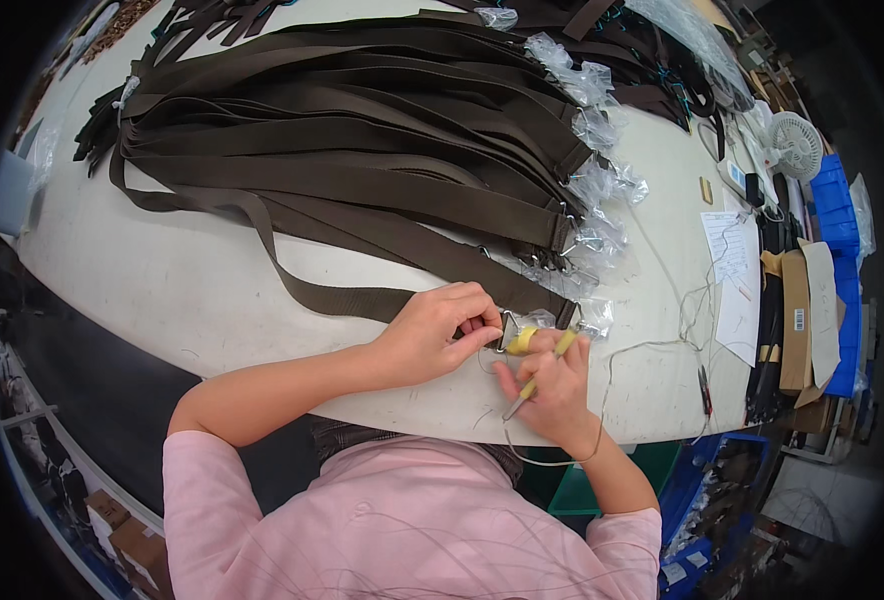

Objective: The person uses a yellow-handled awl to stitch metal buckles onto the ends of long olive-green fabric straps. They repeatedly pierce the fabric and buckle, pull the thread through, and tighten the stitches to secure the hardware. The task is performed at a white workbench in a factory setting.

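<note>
My left hand [446,326] is closed, its thumb and fingers pinching the end of a dark brown webbing strap [347,300] beside a metal ring [506,328]. Just to the right, my right hand [560,388] grips a slim tool with a yellow handle [542,375]. The tool's grey end points down and toward me, and a thin cord curves from near it below the wrist. Yellow wrapping [522,340] shows around a right finger, close to the ring. I cannot make out whether that finger touches the strap.
A large bundle of brown straps [352,130] covers the table's far side, their right ends in clear plastic wrap [594,190]. To the right are papers [730,260], a loose cord, a black-and-red pen-like item [705,390], a white fan [794,145], blue bins [844,320] and a cardboard box [794,320].
</note>
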Tool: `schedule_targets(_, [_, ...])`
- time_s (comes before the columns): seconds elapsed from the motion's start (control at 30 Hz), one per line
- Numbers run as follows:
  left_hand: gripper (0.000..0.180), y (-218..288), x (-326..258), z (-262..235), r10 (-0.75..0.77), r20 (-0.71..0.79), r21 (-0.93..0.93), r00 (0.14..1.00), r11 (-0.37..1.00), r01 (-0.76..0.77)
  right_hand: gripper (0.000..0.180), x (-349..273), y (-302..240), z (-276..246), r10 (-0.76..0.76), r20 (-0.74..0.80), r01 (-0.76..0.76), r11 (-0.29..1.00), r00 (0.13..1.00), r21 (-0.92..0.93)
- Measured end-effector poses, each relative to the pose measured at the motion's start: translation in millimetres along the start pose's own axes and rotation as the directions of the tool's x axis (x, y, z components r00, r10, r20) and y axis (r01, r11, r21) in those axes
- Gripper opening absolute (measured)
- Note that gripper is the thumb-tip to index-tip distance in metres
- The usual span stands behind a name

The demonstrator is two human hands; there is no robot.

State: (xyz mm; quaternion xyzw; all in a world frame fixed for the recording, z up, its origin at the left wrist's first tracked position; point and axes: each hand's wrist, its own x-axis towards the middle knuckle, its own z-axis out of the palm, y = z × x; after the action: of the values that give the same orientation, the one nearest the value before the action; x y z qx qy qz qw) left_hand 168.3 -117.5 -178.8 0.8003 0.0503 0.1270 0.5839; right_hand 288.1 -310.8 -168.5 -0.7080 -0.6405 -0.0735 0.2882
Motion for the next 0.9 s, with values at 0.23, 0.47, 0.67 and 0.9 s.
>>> schedule_targets(0.23, [0.01, -3.1, 0.7, -3.6, -0.015, 0.017, -0.015, 1.0, 1.0, 0.016, 0.027, -9.8, -10.8, 11.3, -0.023, 0.004, 0.024, 0.988, 1.0, -0.154])
schedule_targets(0.47, [0.012, -1.6, 5.8, -5.7, -0.128, 0.04, -0.214, 0.991, 0.968, 0.134, 0.031, -26.3, -16.9, -4.1, 0.118, 0.023, -0.111, 0.972, 0.993, -0.209])
schedule_targets(0.67, [0.012, -2.1, 0.4, -4.0, -0.096, 0.032, -0.119, 0.995, 0.988, 0.099, 0.025, -38.9, 5.3, -34.6, 0.139, -0.125, -0.15, 0.985, 0.982, -0.087])
schedule_targets(0.9, [0.012, -0.8, -1.7, -4.7, -0.068, 0.019, -0.075, 0.998, 0.995, 0.069, 0.065, 11.0, 6.3, -41.6, 0.353, -0.136, -0.207, 0.773, 0.926, 0.599])
